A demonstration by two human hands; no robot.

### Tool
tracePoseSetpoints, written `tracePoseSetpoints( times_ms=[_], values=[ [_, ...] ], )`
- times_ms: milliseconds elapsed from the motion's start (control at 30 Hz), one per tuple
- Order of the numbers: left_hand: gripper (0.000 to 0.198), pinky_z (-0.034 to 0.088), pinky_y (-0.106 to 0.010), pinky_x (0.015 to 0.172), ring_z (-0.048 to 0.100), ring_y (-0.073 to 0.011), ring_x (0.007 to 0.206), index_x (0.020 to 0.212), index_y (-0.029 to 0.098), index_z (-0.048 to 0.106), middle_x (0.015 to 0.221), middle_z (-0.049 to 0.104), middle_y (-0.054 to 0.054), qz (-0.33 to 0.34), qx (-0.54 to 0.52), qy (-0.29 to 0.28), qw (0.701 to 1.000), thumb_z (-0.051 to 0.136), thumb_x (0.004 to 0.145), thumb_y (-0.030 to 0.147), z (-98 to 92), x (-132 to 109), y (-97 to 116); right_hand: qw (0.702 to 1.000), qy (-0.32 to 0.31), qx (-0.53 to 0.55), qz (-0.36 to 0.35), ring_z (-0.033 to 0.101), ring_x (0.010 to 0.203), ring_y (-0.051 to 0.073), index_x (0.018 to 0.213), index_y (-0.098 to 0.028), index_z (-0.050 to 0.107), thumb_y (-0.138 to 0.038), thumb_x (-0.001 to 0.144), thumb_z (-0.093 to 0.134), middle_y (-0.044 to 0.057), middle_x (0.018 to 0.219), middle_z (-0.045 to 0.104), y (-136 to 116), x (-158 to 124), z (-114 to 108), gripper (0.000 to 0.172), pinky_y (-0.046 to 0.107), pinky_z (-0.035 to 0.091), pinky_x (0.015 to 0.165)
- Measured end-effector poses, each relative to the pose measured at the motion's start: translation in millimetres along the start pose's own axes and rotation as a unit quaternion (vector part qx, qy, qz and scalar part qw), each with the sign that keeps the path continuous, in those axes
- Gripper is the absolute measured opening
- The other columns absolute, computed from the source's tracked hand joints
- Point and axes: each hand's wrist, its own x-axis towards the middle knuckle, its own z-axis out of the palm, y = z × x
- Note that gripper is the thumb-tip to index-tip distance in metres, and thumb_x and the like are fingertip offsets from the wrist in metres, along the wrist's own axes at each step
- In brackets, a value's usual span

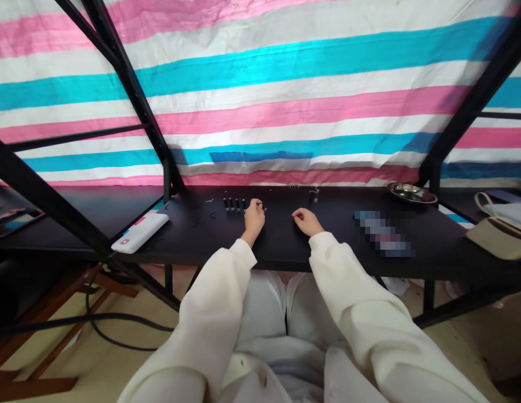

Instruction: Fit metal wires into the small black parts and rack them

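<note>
On the black table [281, 246], my left hand [254, 217] is beside a row of several small dark cylinders with pale lower ends [232, 205]. Its fingers are bent and closed at the right end of that row; anything between them is too small to make out. A tiny pale piece shows by its fingertips. To the right, my right hand [308, 221] rests low over the tabletop with thumb and fingers pressed together. What it pinches, if anything, is hidden. A gap of bare tabletop separates the two hands.
A white power bank [140, 232] lies at left, and a pixelated flat object [384, 234] at right. Behind that sits a shiny metal dish [412, 193]. Small bits [315, 196] lie along the back edge. Black frame posts [136, 106] flank the table; a beige bag [499, 235] sits far right.
</note>
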Motion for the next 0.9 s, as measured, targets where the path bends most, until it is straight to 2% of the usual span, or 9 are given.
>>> tracePoseSetpoints(
  times_ms=[67,133,233,333,567,900],
  values=[
    [0.011,0.037,-0.019,0.049,0.050,-0.0076,0.047,0.093,0.019,0.046,0.069,0.058,0.000,-0.032,-0.113,-0.064,0.991,0.039,0.084,0.021,7.8,-5.7,3.1,0.993,-0.015,0.109,0.033,0.057,0.065,0.012,0.085,-0.019,0.058,-0.020,0.072,0.054,0.001,0.076,0.061,-2.4,1.5,2.1,0.014,0.032,0.047,0.075],
    [0.012,0.032,-0.017,0.042,0.043,-0.0040,0.038,0.095,0.019,0.042,0.071,0.058,0.002,-0.057,-0.198,-0.129,0.970,0.038,0.084,0.020,14.4,-12.0,6.7,0.975,-0.045,0.211,0.056,0.060,0.064,0.012,0.093,-0.019,0.056,-0.026,0.072,0.059,0.001,0.074,0.064,-5.6,2.4,3.1,0.023,0.032,0.048,0.074],
    [0.011,0.027,-0.015,0.037,0.042,-0.0019,0.034,0.094,0.019,0.040,0.074,0.059,0.002,-0.057,-0.248,-0.204,0.945,0.039,0.083,0.019,18.4,-19.0,10.4,0.949,-0.089,0.293,0.068,0.061,0.060,0.013,0.089,-0.017,0.057,-0.035,0.067,0.067,0.002,0.069,0.066,-9.8,1.9,1.2,0.031,0.033,0.049,0.071],
    [0.011,0.027,-0.014,0.036,0.042,-0.0016,0.034,0.092,0.018,0.041,0.075,0.061,0.001,-0.040,-0.256,-0.242,0.935,0.043,0.082,0.020,17.0,-21.9,11.4,0.940,-0.106,0.313,0.080,0.060,0.056,0.013,0.079,-0.016,0.058,-0.041,0.060,0.072,0.002,0.062,0.065,-11.5,0.6,-2.8,0.034,0.030,0.049,0.065],
    [0.014,0.030,-0.015,0.036,0.043,-0.0019,0.032,0.093,0.016,0.044,0.068,0.061,0.001,-0.016,-0.231,-0.238,0.943,0.047,0.082,0.024,17.2,-21.7,8.2,0.944,-0.074,0.309,0.085,0.059,0.053,0.012,0.071,-0.017,0.057,-0.040,0.056,0.074,0.000,0.056,0.062,-9.0,2.0,-1.8,0.033,0.028,0.049,0.061],
    [0.011,0.030,-0.017,0.037,0.041,-0.0046,0.031,0.085,0.016,0.048,0.052,0.050,0.007,0.015,-0.158,-0.183,0.970,0.043,0.083,0.025,22.1,-22.6,7.0,0.955,-0.049,0.286,0.059,0.055,0.048,0.010,0.068,-0.017,0.055,-0.046,0.058,0.071,-0.001,0.052,0.059,-8.1,2.5,2.5,0.036,0.028,0.048,0.057]
  ],
)
